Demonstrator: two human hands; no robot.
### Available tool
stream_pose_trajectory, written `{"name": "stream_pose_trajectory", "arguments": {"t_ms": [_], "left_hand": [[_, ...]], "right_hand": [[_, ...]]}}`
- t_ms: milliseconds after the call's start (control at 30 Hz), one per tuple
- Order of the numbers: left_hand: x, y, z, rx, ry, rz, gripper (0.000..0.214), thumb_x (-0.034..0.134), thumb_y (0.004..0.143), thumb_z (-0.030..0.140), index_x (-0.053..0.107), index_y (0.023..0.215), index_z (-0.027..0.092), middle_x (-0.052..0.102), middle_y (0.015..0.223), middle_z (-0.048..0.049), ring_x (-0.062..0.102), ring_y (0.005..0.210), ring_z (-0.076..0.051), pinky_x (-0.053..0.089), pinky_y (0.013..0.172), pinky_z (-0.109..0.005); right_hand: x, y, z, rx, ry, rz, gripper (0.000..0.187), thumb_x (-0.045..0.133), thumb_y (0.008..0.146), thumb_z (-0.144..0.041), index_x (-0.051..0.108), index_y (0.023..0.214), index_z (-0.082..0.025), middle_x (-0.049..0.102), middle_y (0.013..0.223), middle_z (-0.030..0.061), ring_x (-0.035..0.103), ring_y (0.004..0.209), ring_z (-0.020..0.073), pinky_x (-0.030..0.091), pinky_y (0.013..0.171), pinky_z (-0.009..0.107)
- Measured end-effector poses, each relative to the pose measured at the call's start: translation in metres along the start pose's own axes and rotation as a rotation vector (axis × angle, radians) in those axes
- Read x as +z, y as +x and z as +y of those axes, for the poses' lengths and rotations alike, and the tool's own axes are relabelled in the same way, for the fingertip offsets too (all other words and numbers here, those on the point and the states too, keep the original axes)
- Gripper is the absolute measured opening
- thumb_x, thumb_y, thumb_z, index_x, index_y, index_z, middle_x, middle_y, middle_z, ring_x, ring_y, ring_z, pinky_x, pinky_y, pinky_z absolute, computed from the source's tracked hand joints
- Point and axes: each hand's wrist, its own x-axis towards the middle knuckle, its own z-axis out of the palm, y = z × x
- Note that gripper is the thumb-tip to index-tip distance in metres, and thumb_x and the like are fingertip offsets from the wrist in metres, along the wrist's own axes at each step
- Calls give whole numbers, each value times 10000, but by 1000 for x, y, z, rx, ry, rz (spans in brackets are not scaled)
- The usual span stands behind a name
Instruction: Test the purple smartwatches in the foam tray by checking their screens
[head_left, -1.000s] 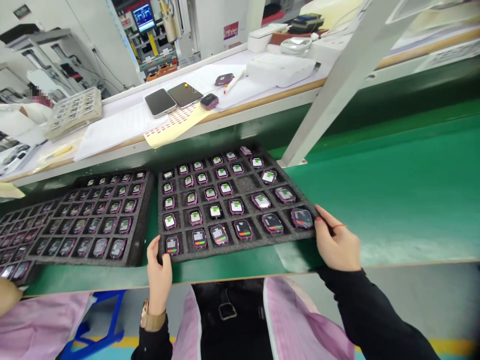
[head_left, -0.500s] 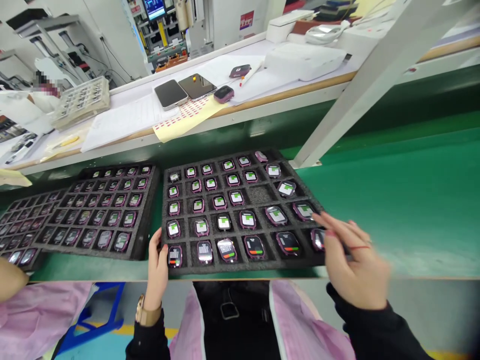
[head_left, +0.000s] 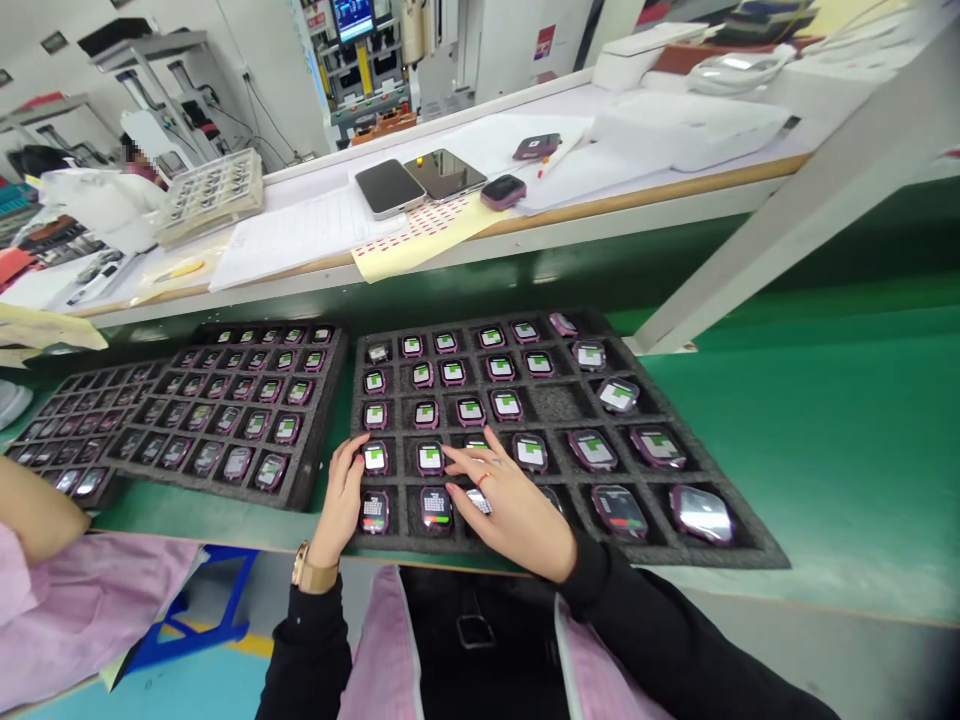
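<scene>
A dark foam tray (head_left: pixel 559 405) in front of me holds rows of smartwatch bodies with purple cases, many with lit white-and-green screens. My left hand (head_left: pixel 340 508) rests at the tray's left edge, fingers apart, fingertips beside a lit watch (head_left: pixel 375 458). Over the lower rows, my right hand (head_left: pixel 517 510) spreads its fingers and holds nothing. Its fingertips are close to another watch (head_left: pixel 431 458); whether they touch it, I cannot tell. The hand partly covers a watch beneath it (head_left: pixel 478 501). One pocket (head_left: pixel 561 402) in the third row holds no watch.
More filled foam trays (head_left: pixel 304 465) stand to the left, near another person's arm (head_left: pixel 41 500). A slanted white post (head_left: pixel 750 235) rises behind the tray's right side. The shelf above bears a phone (head_left: pixel 389 188), a tablet (head_left: pixel 445 174), papers and a loose watch (head_left: pixel 503 191).
My right hand has moved left from the tray's right end to its lower left-middle part. My left hand has slid slightly up along the left edge. The whole view has shifted.
</scene>
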Motion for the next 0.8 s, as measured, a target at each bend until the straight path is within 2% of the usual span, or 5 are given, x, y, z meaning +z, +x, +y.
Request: {"name": "stream_pose_trajectory", "arguments": {"t_ms": [167,267,367,633,800], "left_hand": [[0,1,-5,-28,-77,-3,451,375,1011,367,459,1444,272,447,1531,-56,380,1450,-221,252,1251,-445],[0,6,-7,-30,-107,-12,471,414,981,332,457,1445,267,442,1538,-56,388,1449,-231,261,1249,-444],[0,11,-8,-13,-122,-18,477,447,941,293,493,1414,256,453,1521,-57,384,1450,-235,243,1257,-441],[0,12,-8,5,-139,-3,491,438,911,254,501,1398,247,463,1506,-56,383,1443,-230,238,1259,-437],[0,11,-8,2,-136,-2,487,442,914,245,504,1397,257,471,1501,-55,399,1435,-235,257,1253,-439]], "right_hand": [[10,-1,1,-14,-53,30,467,450,1047,-202,360,1494,-102,623,1274,205,547,1244,327,384,1123,702],[11,1,-2,-9,-24,36,491,416,1065,-204,295,1537,-142,597,1334,196,527,1285,310,352,1143,706],[10,5,-8,-10,10,-31,493,395,1071,-194,273,1547,-166,605,1352,172,517,1312,293,297,1170,716],[14,12,-11,-55,-41,-160,419,344,1071,-201,465,1430,-21,604,1356,222,483,1359,340,323,1161,712],[8,7,-3,-37,-6,-84,426,283,1103,-206,438,1469,-52,581,1401,190,445,1401,300,304,1183,686]]}}
